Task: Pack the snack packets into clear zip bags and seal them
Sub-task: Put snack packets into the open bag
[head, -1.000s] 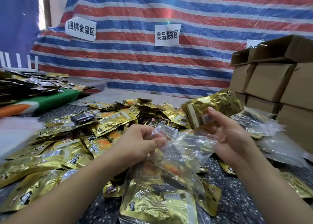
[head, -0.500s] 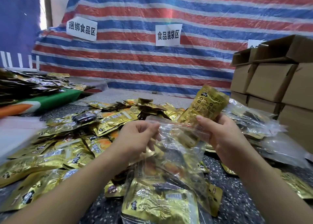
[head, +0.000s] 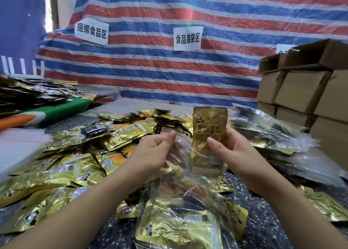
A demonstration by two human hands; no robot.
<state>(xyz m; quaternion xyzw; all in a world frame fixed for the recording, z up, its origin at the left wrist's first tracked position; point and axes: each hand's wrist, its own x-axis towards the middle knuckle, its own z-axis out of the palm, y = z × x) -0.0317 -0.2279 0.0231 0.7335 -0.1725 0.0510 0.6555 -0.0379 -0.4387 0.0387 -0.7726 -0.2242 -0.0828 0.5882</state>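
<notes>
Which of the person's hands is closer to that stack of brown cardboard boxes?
Right. The right hand, holding a gold snack packet, is on the side of the cardboard boxes. The left hand, pinching the clear zip bag, sits farther away.

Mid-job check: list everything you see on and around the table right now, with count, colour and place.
held snack packet: one, gold, upright in the right hand, lower part inside the bag mouth
clear zip bag: one, transparent with red zip line, held open between both hands
loose snack packets: too many to count, gold, piled across table left and centre
filled bag: at least one, clear with gold packets, near edge
heap of bags: several, clear, right of table
second packet pile: many, gold and dark, far left
cardboard boxes: several, brown, stacked right
signs: two readable, white, on striped tarp
left hand: pinching bag rim
right hand: gripping packet
</notes>
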